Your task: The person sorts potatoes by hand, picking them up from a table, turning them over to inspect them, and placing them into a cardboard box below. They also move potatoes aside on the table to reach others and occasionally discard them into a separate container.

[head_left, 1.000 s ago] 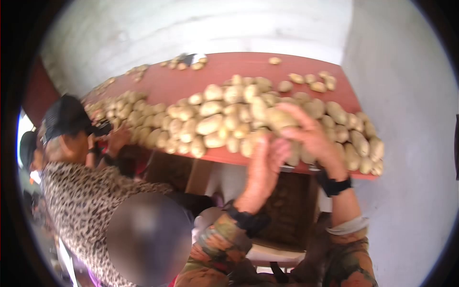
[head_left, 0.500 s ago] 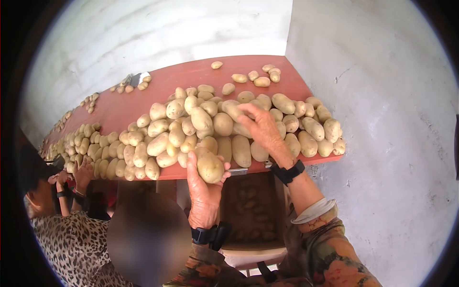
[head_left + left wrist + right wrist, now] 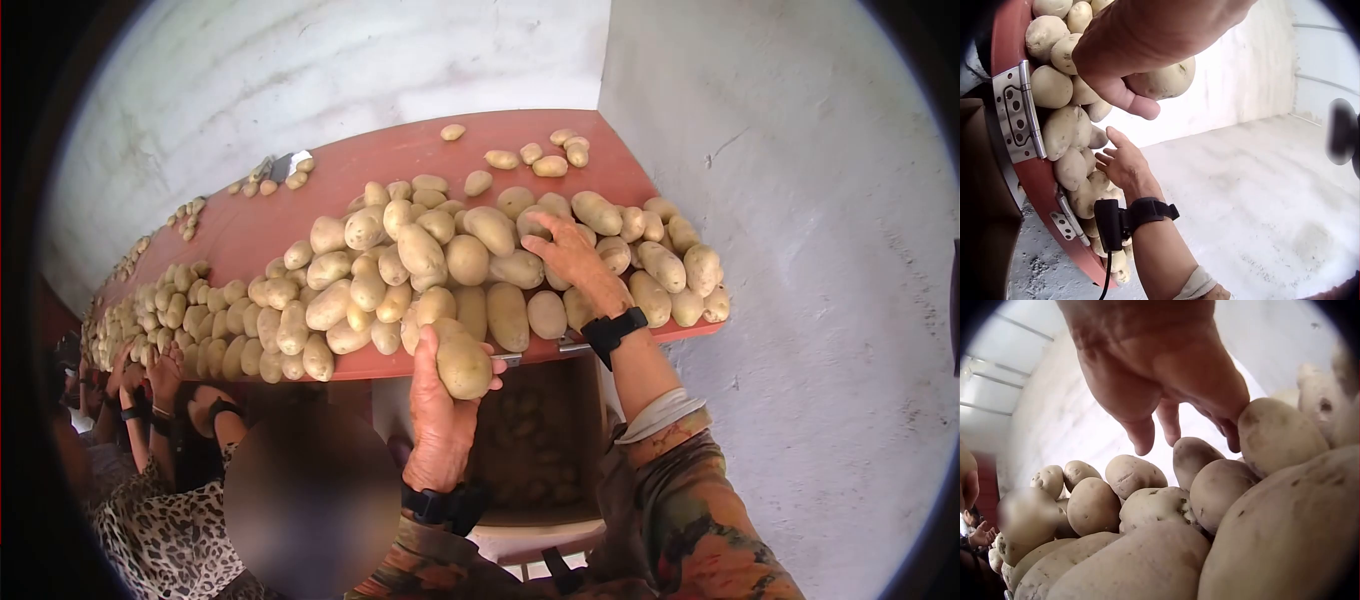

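Curled round one large potato (image 3: 463, 362), the grip of my left hand (image 3: 440, 430) holds it upright at the near edge of the table (image 3: 360, 180), thumb on one side and fingertips showing on the other. My second grip, the right hand (image 3: 575, 260), is spread over the heap of potatoes (image 3: 390, 255), palm down; from the right wrist view I cannot tell whether its outermost finger touches the potato beside it. The heap runs along the near side of the red table, more potatoes than I can count reliably. Behind it I count one single potato (image 3: 453, 132) well apart, and one group of six potatoes (image 3: 549, 166) near the far right corner. Two metal hinges (image 3: 507, 359) sit on the near edge, and below them I have one open box (image 3: 540, 430) with dim potatoes in it, too dark to number. Each of my two wrists wears one black strap (image 3: 615, 332). Beyond the left hand, leopard-print clothing (image 3: 170, 540) and several other hands (image 3: 165, 375) show at the table. Two pale walls (image 3: 780, 250) meet behind the far corner.
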### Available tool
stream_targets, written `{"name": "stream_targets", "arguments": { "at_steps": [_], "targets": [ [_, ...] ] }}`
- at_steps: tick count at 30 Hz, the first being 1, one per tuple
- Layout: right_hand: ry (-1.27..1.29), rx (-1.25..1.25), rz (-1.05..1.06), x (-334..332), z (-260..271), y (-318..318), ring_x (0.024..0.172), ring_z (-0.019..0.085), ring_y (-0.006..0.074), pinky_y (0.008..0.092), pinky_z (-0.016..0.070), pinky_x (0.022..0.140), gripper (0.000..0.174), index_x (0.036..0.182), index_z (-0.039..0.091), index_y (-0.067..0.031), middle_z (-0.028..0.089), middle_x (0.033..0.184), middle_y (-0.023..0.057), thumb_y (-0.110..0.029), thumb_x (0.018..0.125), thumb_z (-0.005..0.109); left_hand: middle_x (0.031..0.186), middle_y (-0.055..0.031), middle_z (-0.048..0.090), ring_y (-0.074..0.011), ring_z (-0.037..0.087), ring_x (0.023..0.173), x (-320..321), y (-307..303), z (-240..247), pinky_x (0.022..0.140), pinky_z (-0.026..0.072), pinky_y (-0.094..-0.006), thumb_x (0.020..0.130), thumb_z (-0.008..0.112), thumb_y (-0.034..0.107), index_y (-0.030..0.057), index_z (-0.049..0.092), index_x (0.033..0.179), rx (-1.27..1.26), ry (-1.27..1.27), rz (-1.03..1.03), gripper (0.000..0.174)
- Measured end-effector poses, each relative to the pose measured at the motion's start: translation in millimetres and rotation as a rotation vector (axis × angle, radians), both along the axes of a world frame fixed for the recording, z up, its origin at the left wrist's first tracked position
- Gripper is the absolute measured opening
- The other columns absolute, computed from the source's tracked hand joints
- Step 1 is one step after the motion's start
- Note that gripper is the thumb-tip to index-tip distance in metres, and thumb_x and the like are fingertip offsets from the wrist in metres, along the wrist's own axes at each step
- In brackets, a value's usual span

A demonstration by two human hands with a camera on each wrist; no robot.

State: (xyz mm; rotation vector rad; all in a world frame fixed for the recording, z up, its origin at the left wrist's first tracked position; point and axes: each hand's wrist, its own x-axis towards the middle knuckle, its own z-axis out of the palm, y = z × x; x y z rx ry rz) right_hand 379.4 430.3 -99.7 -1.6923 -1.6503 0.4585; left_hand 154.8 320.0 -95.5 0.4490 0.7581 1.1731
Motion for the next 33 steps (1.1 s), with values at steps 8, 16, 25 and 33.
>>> {"name": "stream_targets", "arguments": {
  "at_steps": [8,16,25,33],
  "targets": [
    [-0.004,-0.058,0.081,-8,8,-8,0.119,0.049,0.0342,0.0391,0.039,0.1,0.049,0.126,0.051,0.0002,0.051,0.127,0.0237,-0.026,0.085,0.061,0.083,-0.0133,0.061,-0.0265,0.064,0.067,3,-4,-3,0.054,0.0514,-0.0339,0.089,0.048,0.056,0.0043,0.051,0.106,0.059,0.038,-0.055,0.055],
    [0.239,0.084,-0.148,-5,4,0,0.102,0.059,0.0351,0.0394,0.0454,0.088,0.038,0.114,0.055,-0.0024,0.061,0.108,0.0235,-0.016,0.08,0.065,0.101,-0.0143,0.058,-0.0295,0.064,0.085,6,-5,11,0.064,0.0534,-0.0405,0.091,0.049,0.05,0.0038,0.047,0.118,0.076,-0.122,-0.069,0.053],
    [1.008,0.272,-0.182,13,-10,22,0.082,0.059,0.0166,0.0302,0.0513,0.067,0.027,0.108,0.054,-0.0092,0.061,0.098,0.0117,-0.013,0.084,0.064,0.083,-0.0091,0.054,-0.022,0.054,0.072,-11,2,9,0.058,0.0453,-0.0331,0.092,0.043,0.046,0.0097,0.053,0.104,0.117,-0.471,-0.216,0.04],
    [1.502,0.277,0.201,8,23,1,0.101,0.056,0.0333,0.0474,0.0488,0.09,0.035,0.12,0.042,-0.0059,0.052,0.118,0.0156,-0.019,0.091,0.056,0.083,-0.012,0.052,-0.0237,0.051,0.067,-15,3,5,0.053,0.0439,-0.0346,0.092,0.04,0.046,0.0069,0.05,0.105,0.19,-0.678,-0.296,0.042]
  ]
}}
